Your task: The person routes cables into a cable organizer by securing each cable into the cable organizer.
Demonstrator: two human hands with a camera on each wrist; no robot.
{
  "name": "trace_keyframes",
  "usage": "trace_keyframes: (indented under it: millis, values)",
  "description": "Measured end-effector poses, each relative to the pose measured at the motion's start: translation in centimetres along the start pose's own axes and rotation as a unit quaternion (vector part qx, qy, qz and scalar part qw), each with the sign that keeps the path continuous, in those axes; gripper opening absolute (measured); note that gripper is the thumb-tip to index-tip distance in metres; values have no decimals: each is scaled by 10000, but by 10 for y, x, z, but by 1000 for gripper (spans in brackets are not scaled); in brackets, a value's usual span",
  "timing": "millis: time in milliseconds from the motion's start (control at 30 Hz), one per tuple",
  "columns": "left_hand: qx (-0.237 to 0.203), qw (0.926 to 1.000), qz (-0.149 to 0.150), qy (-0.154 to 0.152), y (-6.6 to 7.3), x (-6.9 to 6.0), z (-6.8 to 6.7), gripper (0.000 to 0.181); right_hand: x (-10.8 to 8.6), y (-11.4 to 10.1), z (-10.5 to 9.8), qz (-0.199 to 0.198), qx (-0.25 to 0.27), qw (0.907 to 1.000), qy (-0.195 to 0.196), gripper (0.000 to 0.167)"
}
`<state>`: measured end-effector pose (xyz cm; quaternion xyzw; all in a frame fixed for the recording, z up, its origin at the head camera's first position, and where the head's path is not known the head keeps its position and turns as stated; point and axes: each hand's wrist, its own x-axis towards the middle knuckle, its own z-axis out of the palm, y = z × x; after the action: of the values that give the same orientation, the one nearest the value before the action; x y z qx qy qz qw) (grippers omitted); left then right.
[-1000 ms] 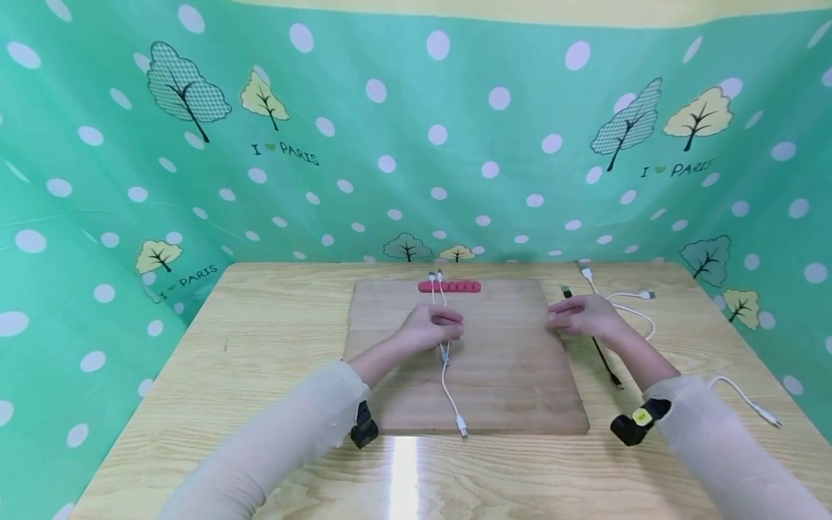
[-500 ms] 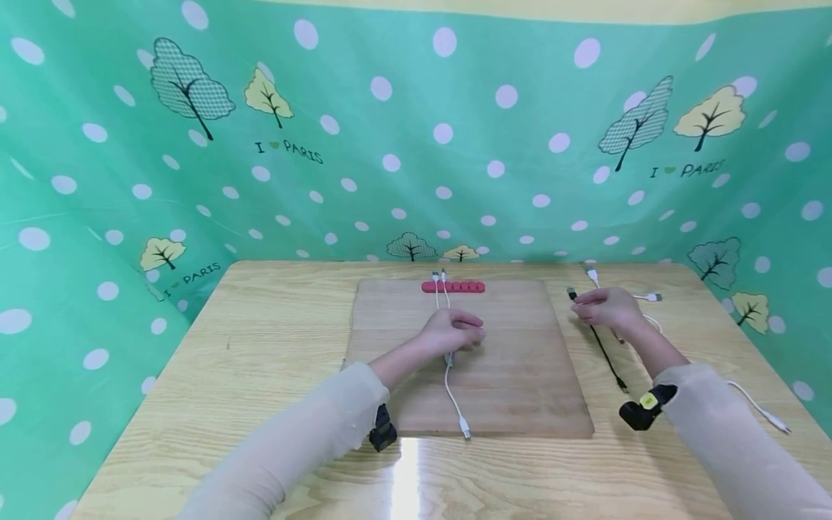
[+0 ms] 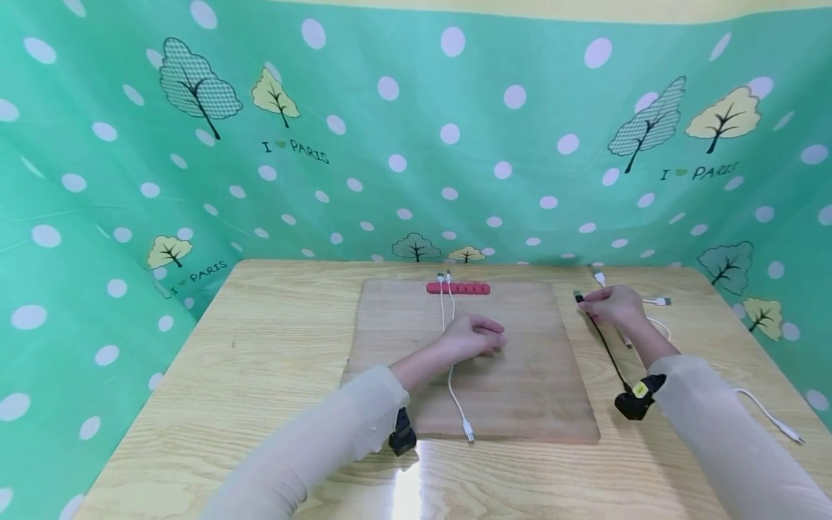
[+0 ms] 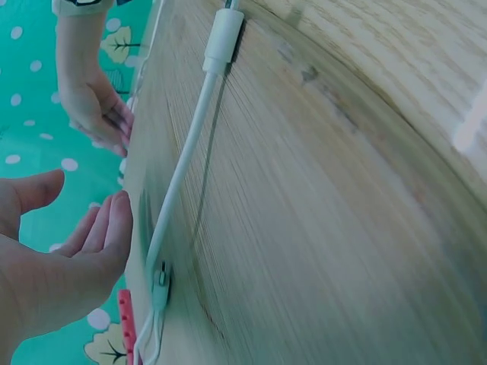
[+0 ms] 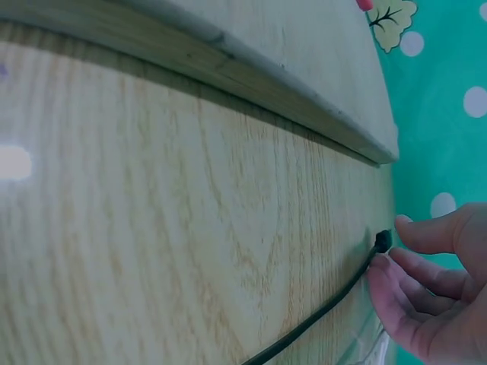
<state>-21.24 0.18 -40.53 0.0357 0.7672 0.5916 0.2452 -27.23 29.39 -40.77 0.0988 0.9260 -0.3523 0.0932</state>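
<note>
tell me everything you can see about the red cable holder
The red cable holder is a narrow strip with rounded ends and a row of notches, apparently plastic or rubber. It lies along the far edge of the wooden board. Two white cables cross its left part, plugs protruding beyond it; the notches further right look free.

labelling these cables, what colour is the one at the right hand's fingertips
The cable is black, showing best in the right wrist view.
</note>
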Motion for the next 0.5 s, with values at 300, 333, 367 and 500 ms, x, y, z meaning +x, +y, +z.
trace_keyframes:
  millis: [300, 333, 367, 500]
  values:
    - [4, 10000, 20, -86, 2, 2, 7, 29, 11, 6, 5, 176, -107, 9996, 191, 38]
    - [14, 9999, 18, -98, 2, 3, 8, 29, 12, 7, 6, 190, -122, 9995, 207, 38]
    - [0, 9999, 9, -112, 2, 3, 8, 29, 13, 6, 6, 202, -139, 9995, 220, 37]
    - [-83, 9998, 2, -171, 2, 6, 10, 28, 15, 5, 6, 143, -370, 9987, 331, 34]
